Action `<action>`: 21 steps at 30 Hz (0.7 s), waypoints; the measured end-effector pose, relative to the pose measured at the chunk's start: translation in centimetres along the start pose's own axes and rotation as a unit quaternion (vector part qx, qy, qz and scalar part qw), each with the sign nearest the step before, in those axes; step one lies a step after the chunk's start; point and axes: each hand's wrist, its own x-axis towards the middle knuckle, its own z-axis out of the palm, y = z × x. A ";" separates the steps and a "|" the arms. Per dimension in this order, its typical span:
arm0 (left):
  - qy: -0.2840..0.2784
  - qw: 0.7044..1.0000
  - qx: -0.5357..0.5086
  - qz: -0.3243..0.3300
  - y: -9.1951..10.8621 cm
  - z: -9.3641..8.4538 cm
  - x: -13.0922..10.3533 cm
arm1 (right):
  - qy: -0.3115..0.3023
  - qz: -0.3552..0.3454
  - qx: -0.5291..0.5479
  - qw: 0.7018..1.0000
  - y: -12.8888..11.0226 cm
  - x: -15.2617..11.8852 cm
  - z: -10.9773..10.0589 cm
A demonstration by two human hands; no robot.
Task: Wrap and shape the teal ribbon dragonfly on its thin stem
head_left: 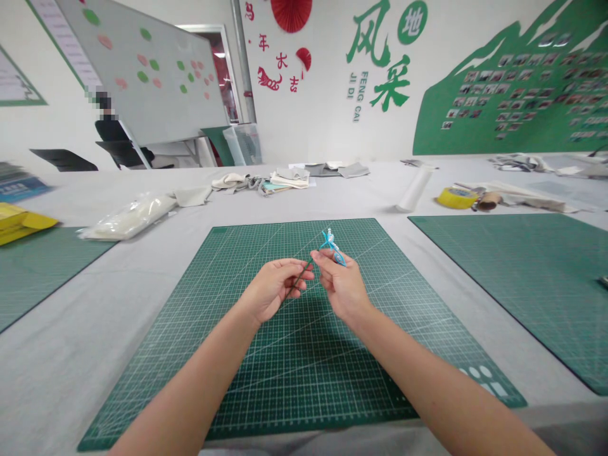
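Observation:
Both hands are raised over a green gridded cutting mat (304, 354). Between them slants a thin dark green stem (300, 278), topped by a small blue-and-white craft flower (331, 240). My left hand (278, 285) pinches the stem lower down with thumb and fingers. Just under the blossom, my right hand (342, 278) has its fingers closed on the stem's upper end, and a blue loop shows beside its knuckles. What the flower is made of is too small to tell.
More cutting mats (517, 278) lie on both sides. A clear plastic bag (133, 215) of white material rests at left. Fabric scraps (289, 177), a white roll (415, 189) and yellow tape (456, 197) lie farther back. A person (111, 130) sits beyond the table.

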 end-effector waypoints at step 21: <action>0.057 0.972 0.199 0.113 -0.5 0.8 -0.3 | -0.007 0.009 -0.016 1.000 0.6 -0.4 0.2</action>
